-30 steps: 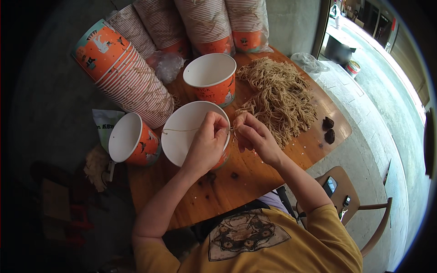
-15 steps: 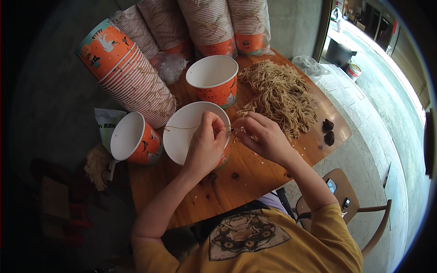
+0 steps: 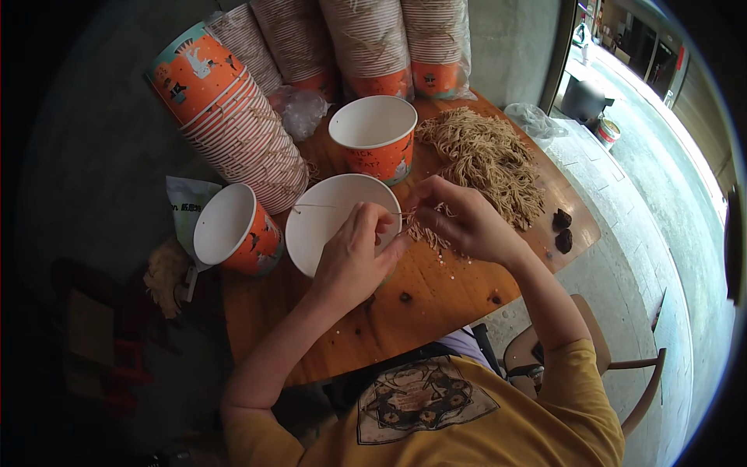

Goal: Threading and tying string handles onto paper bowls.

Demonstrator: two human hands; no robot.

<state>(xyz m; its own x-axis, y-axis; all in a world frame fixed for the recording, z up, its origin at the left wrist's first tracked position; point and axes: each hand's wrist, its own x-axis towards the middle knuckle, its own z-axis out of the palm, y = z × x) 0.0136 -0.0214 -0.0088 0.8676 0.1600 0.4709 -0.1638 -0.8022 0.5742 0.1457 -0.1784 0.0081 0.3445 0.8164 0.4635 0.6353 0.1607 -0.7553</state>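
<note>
A paper bucket (image 3: 310,243) with a white inside stands before me, its mouth tilted toward me. A thin tan string (image 3: 315,205) runs from its left rim across the opening to my hands. Over the bucket's right side, my left hand (image 3: 354,257) is closed on the string, thumb stretched to the right. My right hand (image 3: 471,222) pinches the string just beyond the right rim; its fingertips are partly smeared by motion. A loose heap of tan strings (image 3: 494,167) lies behind and right of it, a few strands trailing below my right fingers.
One orange bucket (image 3: 373,128) stands behind, another (image 3: 226,226) at left. A tall leaning stack of buckets (image 3: 241,117) and several bagged stacks (image 3: 366,47) line the back. Two dark lumps (image 3: 562,230) lie near the table's right edge. A chair (image 3: 595,335) stands at right.
My left hand has turned, its thumb now reaching right below the string. The right hand has shifted slightly right and up. The whole view has shifted a little.
</note>
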